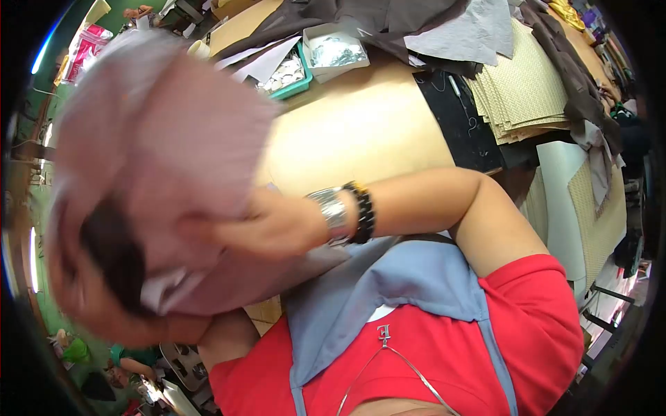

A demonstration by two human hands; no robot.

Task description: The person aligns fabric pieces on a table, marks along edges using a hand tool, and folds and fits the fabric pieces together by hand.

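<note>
A large mauve-pink piece of cloth (201, 132), smeared by motion, is held up at the left of the head view. My right hand (270, 225), with a silver watch and dark bracelet at its wrist, is closed on the cloth's near side. My left hand (104, 308) is at the lower left edge of the cloth, blurred, its fingers curled round it. Between the hands a dark brown patch (114, 246) shows, with a small whitish piece (163, 288) beside it. Folds hide some fingertips.
Beyond the hands lies a tan worktable (354, 125). At its back stand a teal tray (291, 87) of pale pieces and a white box (336, 52). Dark fabric (347, 17) lies behind. To the right are stacked yellowish sheets (520, 87) and a black mat (458, 125).
</note>
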